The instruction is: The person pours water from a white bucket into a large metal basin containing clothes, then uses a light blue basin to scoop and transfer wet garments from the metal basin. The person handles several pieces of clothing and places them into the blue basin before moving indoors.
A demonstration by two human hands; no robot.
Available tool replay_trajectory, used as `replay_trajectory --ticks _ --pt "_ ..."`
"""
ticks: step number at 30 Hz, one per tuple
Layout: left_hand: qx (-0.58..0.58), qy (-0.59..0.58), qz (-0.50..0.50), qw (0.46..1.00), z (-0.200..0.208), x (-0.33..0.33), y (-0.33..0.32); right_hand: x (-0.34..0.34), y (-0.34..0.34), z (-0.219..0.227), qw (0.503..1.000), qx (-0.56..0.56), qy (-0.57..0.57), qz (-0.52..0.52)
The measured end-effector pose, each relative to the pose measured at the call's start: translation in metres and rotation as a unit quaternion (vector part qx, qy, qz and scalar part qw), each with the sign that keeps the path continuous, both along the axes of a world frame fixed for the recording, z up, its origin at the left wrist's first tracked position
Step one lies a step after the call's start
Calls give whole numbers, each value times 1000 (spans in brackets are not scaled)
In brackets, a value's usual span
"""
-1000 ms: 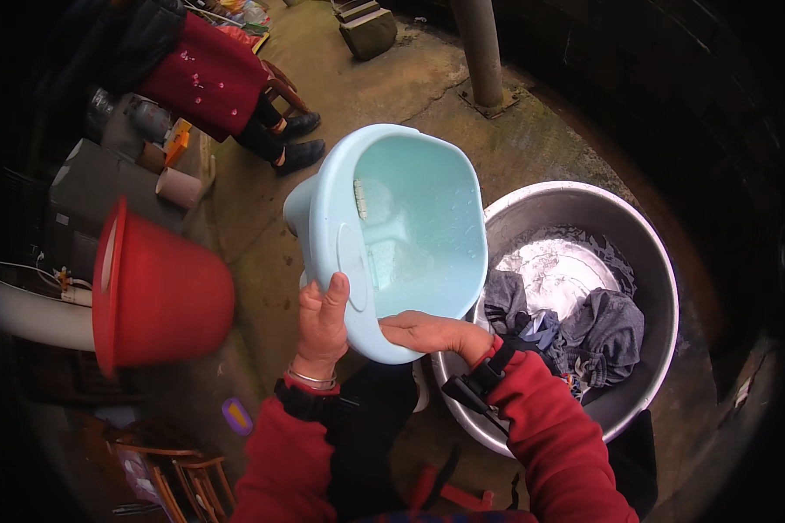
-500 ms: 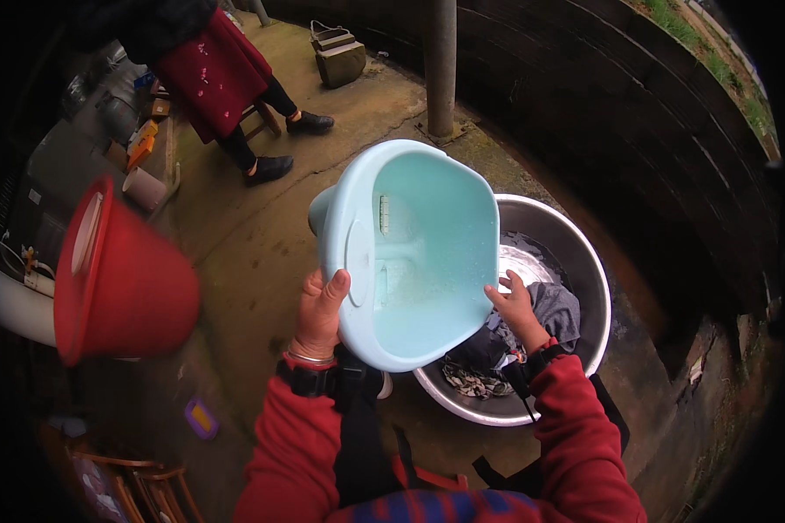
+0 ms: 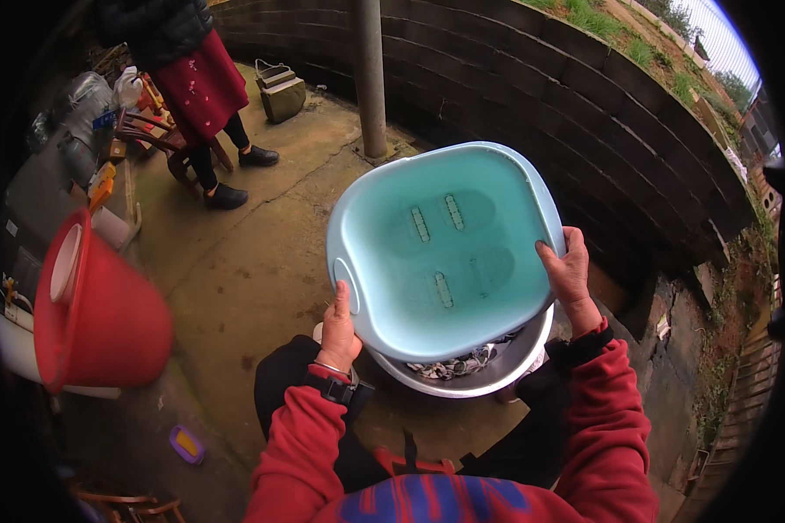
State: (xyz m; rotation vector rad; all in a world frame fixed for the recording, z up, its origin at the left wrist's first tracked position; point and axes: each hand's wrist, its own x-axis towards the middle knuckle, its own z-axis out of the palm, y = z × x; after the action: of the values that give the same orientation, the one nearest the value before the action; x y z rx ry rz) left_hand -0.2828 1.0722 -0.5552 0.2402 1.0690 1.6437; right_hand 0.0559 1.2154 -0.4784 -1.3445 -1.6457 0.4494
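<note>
Both hands hold a light blue plastic foot basin (image 3: pixel 392 301) by its rim, its inside turned up toward me. My left hand (image 3: pixel 340 336) grips the near left corner, thumb on top of the rim. At the right side, my right hand (image 3: pixel 569 275) clasps the rim with its thumb over the edge. Textured strips show on the basin's floor; whether water lies in it I cannot tell. Under it stands a silver metal tub (image 3: pixel 532 349), mostly covered. Patterned cloth (image 3: pixel 453 366) shows in the tub near its front edge.
A large red bucket (image 3: pixel 118 305) stands left. Near it lies a purple soap dish (image 3: pixel 186 444) with something yellow inside. Farther off are a person in a red skirt (image 3: pixel 202 96), a metal post (image 3: pixel 370 87), an olive box (image 3: pixel 283 100) and a block wall (image 3: pixel 532 96).
The basin has turned from tilted on its side to more level, and now covers most of the tub. My right hand has moved right and up with its rim. The view has shifted.
</note>
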Motion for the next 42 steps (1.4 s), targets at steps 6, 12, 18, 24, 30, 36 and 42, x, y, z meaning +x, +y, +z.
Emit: replay_trajectory --ticks 6,12,18,24,30,36,42 --pt "85 -41 -89 992 5 6 -21 47 -65 -31 981 -172 65 -66" --pt "3 35 -60 998 8 23 10 61 -51 -68 992 -78 56 -84" --pt "42 -36 -140 989 37 39 -9 97 -88 -81 944 -278 163 -75" --pt "-3 81 -118 990 44 66 32 93 -78 -149 980 -147 59 -123" --pt "115 69 -198 971 73 84 19 111 -112 -182 921 -311 232 -18" --pt "113 196 -212 951 110 98 18 84 -113 -207 928 -304 211 38" --pt "133 245 -224 934 130 115 23 71 -103 -200 936 -287 203 15"
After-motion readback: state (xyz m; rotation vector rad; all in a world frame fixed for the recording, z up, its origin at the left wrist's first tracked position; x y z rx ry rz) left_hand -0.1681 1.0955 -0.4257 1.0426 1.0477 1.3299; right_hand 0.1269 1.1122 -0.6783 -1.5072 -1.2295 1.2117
